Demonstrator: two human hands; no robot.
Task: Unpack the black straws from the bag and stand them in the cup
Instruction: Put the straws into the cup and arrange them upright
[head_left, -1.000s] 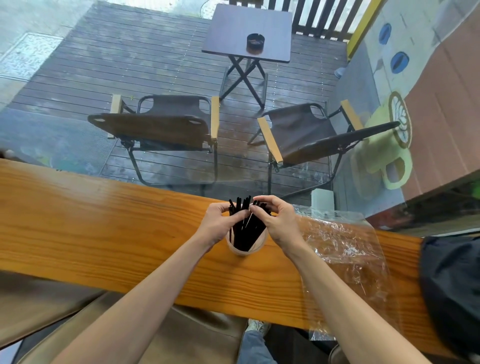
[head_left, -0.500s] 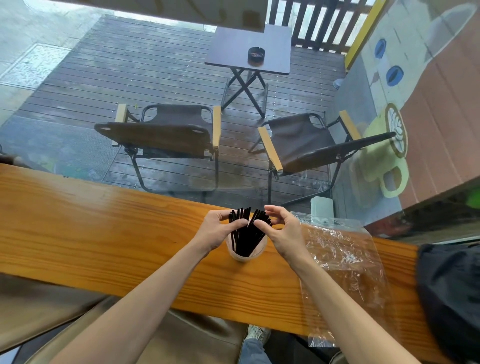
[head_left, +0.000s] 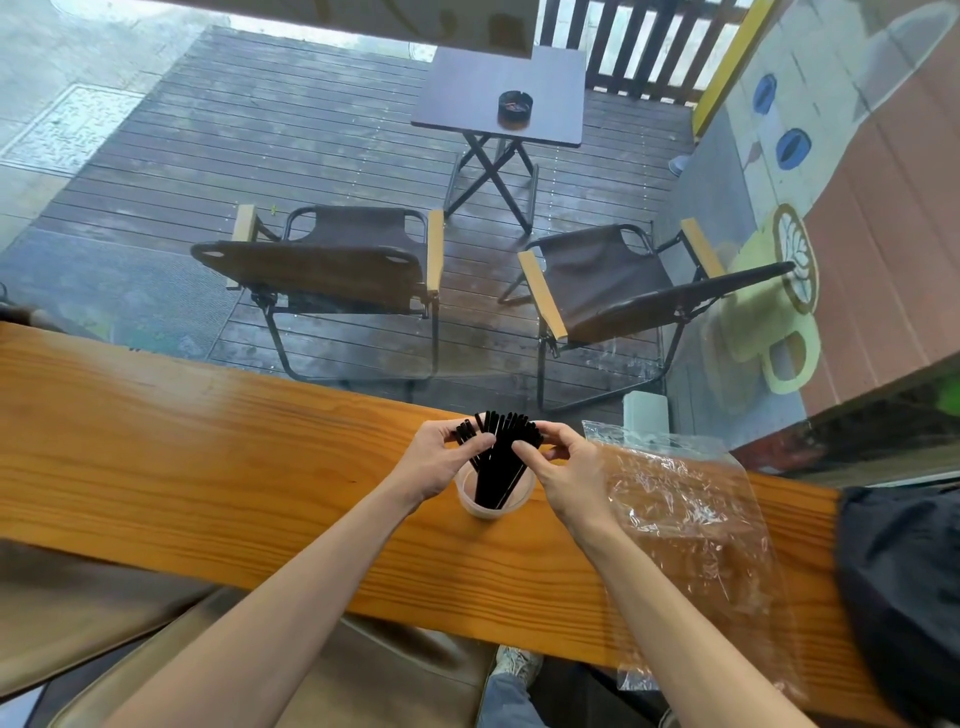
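Observation:
A bundle of black straws (head_left: 497, 457) stands in a pale translucent cup (head_left: 493, 505) on the wooden counter (head_left: 218, 467). The straw tops fan out above the rim. My left hand (head_left: 441, 460) is on the left of the bundle, with thumb and fingers pinching the leftmost straws. My right hand (head_left: 563, 470) is on the right side, its fingertips touching the straw tops. The clear plastic bag (head_left: 691, 525) lies flat and crumpled on the counter just right of the cup, with no straws visible in it.
A black cloth item (head_left: 904, 597) lies at the counter's right end. A small white box (head_left: 645, 415) stands behind the bag at the window. Beyond the glass are two folding chairs and a small table with an ashtray.
My hands have loosened and spread a little on the straw tops, so the bundle fans wider. The camera has tilted slightly, and the cup and bag have stayed in place.

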